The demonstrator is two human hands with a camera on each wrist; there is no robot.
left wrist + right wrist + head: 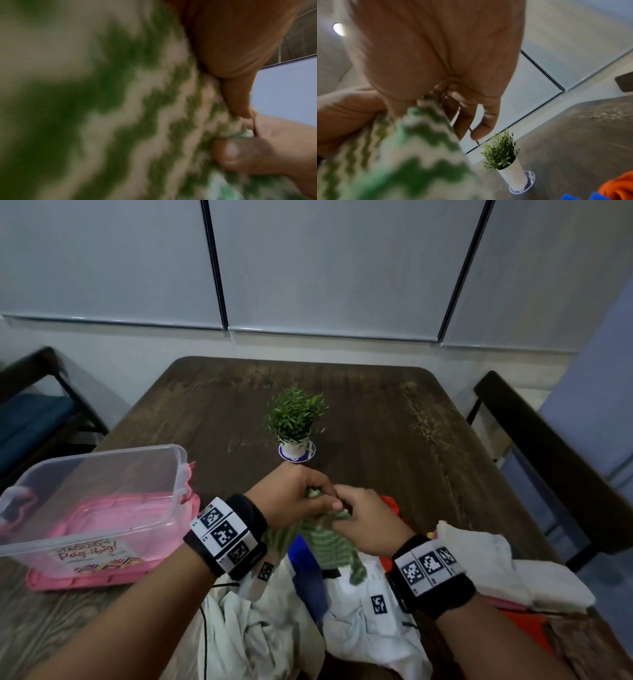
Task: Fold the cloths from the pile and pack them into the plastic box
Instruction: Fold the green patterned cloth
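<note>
Cloth [322,539] w/ green stripes is pinched at top by both hands [294,498], bunched; risk: tail dragging over pile [359,618], snagging other cloths, or fold going crooked.

Far tabletop [376,412]: lying open behind the potted plant [295,419].
Left: plastic box [102,474] blocking.
Near edge: cloth pile [479,559] crowding.

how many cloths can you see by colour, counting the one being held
green and white striped cloth, held by the left hand and right hand: 1
white or cream cloths: at least 3
blue cloth: 1
orange-red cloth: at least 1
Total: at least 6; the pile overlaps, so more may be hidden.
</note>
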